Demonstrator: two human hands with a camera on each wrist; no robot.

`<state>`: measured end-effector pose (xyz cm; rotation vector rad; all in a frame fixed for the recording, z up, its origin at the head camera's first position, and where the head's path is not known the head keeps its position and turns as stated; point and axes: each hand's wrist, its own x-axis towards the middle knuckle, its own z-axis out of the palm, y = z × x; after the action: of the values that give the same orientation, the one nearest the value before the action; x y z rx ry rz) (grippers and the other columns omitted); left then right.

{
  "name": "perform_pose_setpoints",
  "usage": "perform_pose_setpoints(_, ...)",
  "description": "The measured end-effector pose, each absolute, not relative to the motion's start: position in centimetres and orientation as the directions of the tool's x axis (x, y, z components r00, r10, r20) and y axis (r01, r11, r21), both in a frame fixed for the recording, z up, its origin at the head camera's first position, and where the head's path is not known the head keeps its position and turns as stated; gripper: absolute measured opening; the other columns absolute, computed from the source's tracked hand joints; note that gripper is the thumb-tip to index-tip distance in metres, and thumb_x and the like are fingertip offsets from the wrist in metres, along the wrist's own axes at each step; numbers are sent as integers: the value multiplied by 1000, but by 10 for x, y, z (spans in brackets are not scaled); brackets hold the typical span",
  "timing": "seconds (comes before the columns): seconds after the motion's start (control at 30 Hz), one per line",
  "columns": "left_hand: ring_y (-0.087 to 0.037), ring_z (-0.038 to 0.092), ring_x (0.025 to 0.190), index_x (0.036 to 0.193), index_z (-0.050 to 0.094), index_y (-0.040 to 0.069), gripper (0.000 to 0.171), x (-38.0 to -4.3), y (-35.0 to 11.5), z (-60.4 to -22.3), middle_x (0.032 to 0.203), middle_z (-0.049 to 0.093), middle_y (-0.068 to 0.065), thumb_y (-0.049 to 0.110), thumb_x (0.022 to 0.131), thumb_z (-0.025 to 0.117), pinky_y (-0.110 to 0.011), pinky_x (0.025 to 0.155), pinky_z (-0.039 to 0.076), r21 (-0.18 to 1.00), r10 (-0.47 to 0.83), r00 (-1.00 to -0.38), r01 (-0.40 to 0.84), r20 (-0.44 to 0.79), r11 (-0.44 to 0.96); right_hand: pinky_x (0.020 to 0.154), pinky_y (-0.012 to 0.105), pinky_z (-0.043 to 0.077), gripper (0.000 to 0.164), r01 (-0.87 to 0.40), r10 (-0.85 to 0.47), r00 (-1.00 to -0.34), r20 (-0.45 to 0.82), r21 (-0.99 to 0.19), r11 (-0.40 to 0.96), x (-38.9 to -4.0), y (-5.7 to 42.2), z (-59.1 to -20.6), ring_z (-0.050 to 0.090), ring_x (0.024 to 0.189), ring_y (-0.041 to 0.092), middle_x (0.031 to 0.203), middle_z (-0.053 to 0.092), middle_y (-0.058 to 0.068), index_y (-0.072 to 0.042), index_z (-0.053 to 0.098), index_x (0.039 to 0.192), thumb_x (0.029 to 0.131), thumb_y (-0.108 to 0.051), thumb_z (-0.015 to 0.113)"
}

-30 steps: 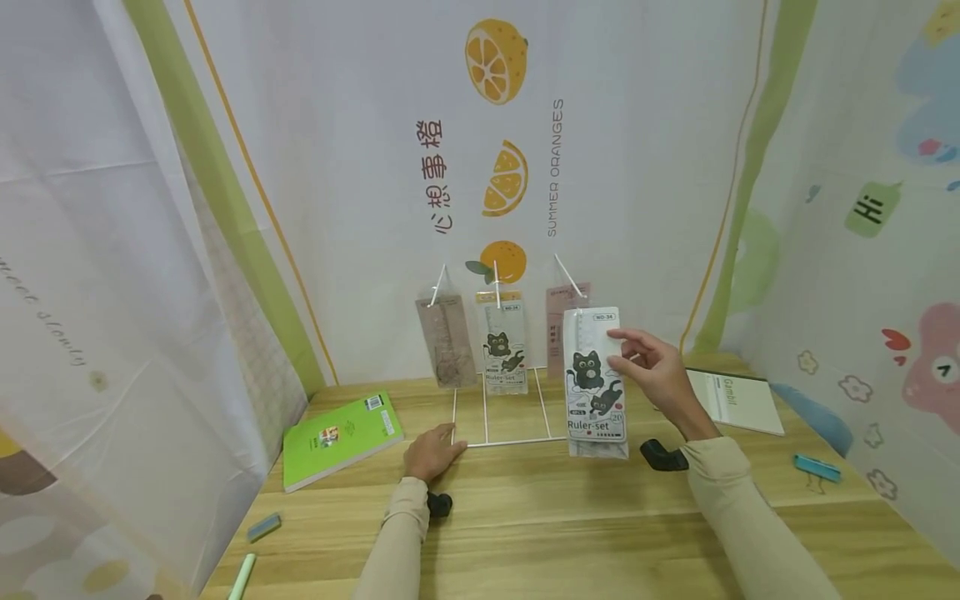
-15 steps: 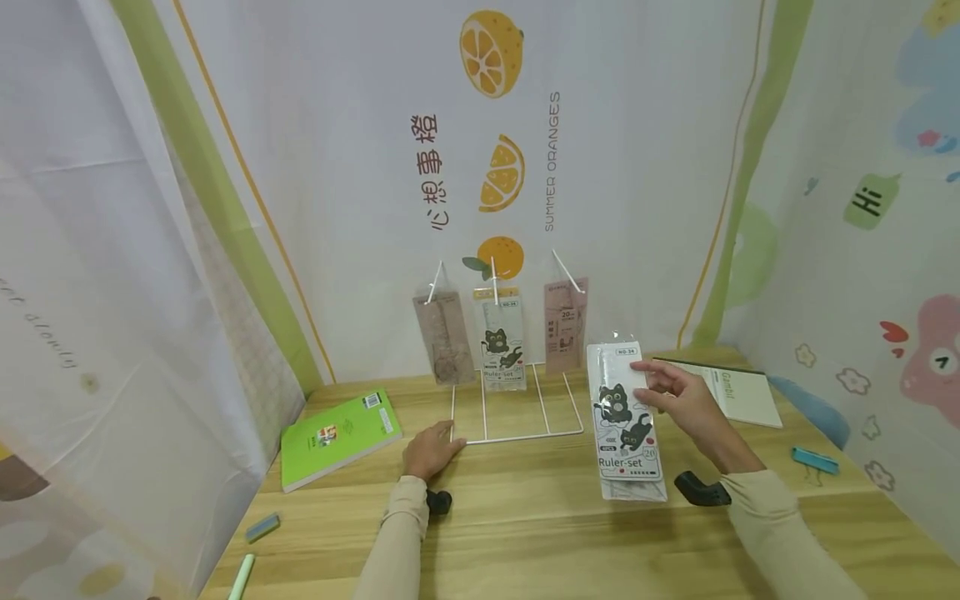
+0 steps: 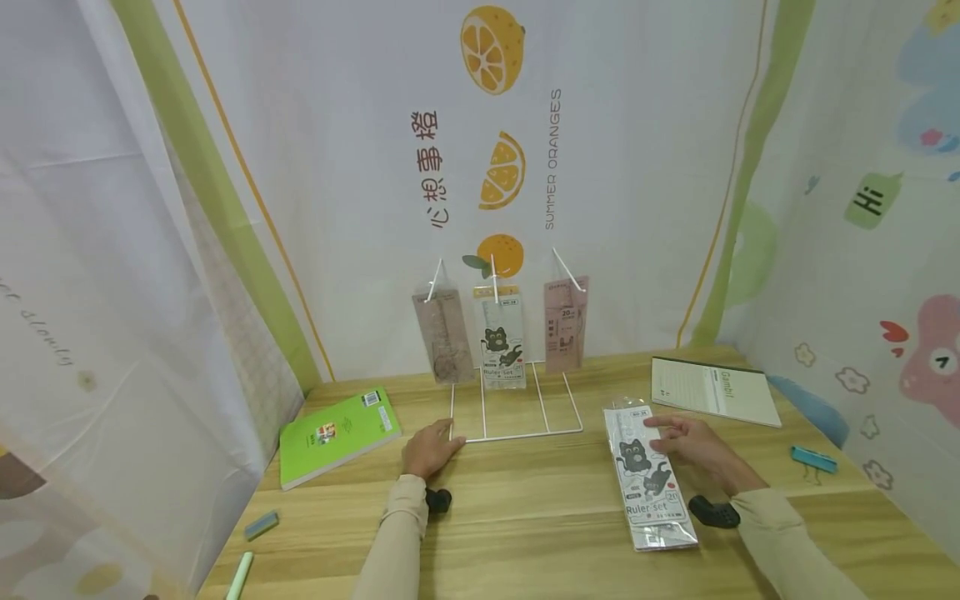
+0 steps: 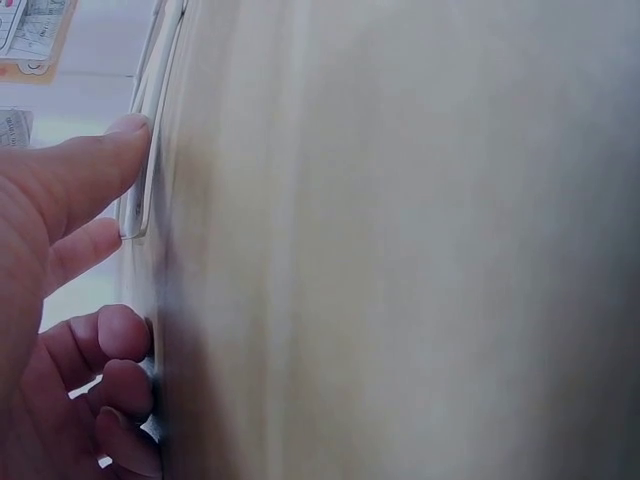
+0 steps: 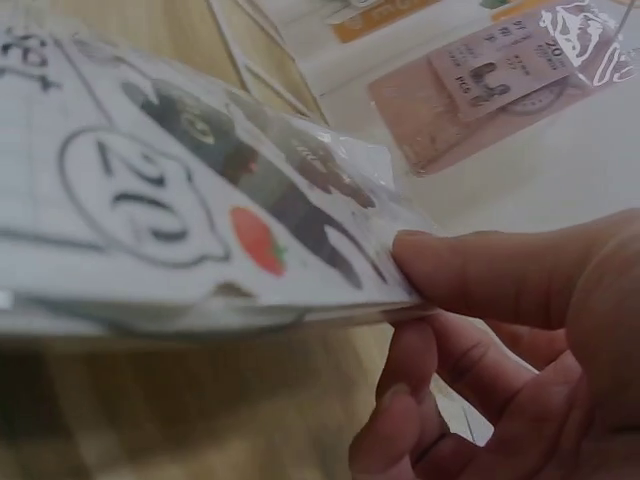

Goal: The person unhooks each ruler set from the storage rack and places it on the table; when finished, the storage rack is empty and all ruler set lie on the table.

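The ruler-set packet [image 3: 651, 479] wears clear, glossy plastic film, creased along one edge (the right wrist view catches its shine). Similar slick film covers the pink packet [image 3: 564, 333]. The white rack [image 3: 522, 436] looks like smooth, coated metal wire. Beneath, the tabletop [image 3: 540, 525] shows wood grain with a soft sheen. The backdrop [image 3: 637, 167] is matt, lightly rumpled cloth; the sleeves [image 3: 783, 533] are matt fabric, and the notepad [image 3: 716, 392] looks like paper.
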<state>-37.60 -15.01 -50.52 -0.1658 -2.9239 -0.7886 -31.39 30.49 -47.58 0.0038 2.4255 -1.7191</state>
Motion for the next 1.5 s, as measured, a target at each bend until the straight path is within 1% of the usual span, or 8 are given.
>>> perform_pose_setpoints(0.3,-44,64,114,135,64,11,52,-375,-150,-503,130,66,-19,42,94,68,-57,87,52,492,85,-985,148,147,858,61,25,46,51,59,-118,-986,-118,-907,416,-311,296,-494,55,69,14,75,61,1,16,51,133,89,-1,70)
perform_pose_setpoints(0.47,-43,63,116,136,64,13,52,-375,-150,-504,131,66,-18,43,94,67,-57,88,52,500,80,-987,139,137,855,64,25,44,44,35,-70,-994,-82,-861,507,-311,291,-496,52,72,18,76,59,4,15,57,126,86,2,71)
perform_pose_setpoints(0.67,-43,63,116,136,64,13,52,-375,-151,-505,132,66,-18,44,94,67,-57,88,52,501,77,-988,135,134,855,64,26,43,42,35,-50,-996,-73,-844,535,-311,286,-495,50,76,19,81,56,6,13,60,123,84,4,72)
perform_pose_setpoints(0.9,-43,63,116,136,64,13,52,-375,-151,-506,133,65,-18,43,94,67,-57,87,52,509,78,-988,134,130,850,63,25,40,42,-8,-79,-996,-42,-835,550,-306,288,-496,47,77,19,81,52,6,13,61,123,85,2,73)
perform_pose_setpoints(1.1,-43,62,117,136,63,13,52,-377,-152,-504,133,65,-18,44,94,67,-57,88,52,513,68,-989,126,129,849,64,25,41,41,-42,-105,-994,-21,-825,563,-306,289,-495,50,77,19,82,57,6,11,61,126,89,-4,72)
perform_pose_setpoints(1.33,-43,61,120,137,63,14,53,-376,-154,-504,134,64,-18,44,94,67,-58,91,51,520,46,-993,98,111,849,66,27,46,42,47,-18,-998,-67,-840,541,-316,294,-494,53,83,19,95,62,10,7,60,131,96,-15,66)
perform_pose_setpoints(1.4,-44,61,119,137,63,13,52,-375,-153,-503,133,65,-19,43,94,68,-59,91,51,520,49,-993,99,108,848,66,28,45,36,41,38,-999,-24,-829,558,-323,298,-495,52,81,18,94,63,9,9,63,124,98,-17,62)
perform_pose_setpoints(1.5,-44,61,119,137,63,13,52,-374,-150,-502,133,64,-19,42,94,67,-59,91,50,529,65,-992,110,104,841,63,28,41,30,16,133,-988,80,-801,598,-334,303,-492,50,74,16,83,61,6,9,67,102,99,-19,58)
